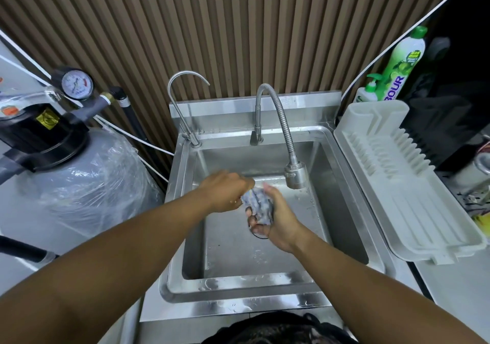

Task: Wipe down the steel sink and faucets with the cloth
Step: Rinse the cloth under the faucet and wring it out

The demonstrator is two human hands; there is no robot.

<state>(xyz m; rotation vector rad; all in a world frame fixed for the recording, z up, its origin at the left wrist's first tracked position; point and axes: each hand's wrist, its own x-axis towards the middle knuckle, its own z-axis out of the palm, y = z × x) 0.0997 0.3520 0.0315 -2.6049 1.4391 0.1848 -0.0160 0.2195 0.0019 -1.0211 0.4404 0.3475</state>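
Over the steel sink (342, 174), below the flexible faucet (287, 142), our left hand (225, 192) and right hand (275, 219) close their fingers on the bunched cloth (258, 204).

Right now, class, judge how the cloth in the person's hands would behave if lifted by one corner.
Probably floppy: the cloth is bunched between the left hand and right hand. Likely wet and heavy for its size, since droplets dot the sink.
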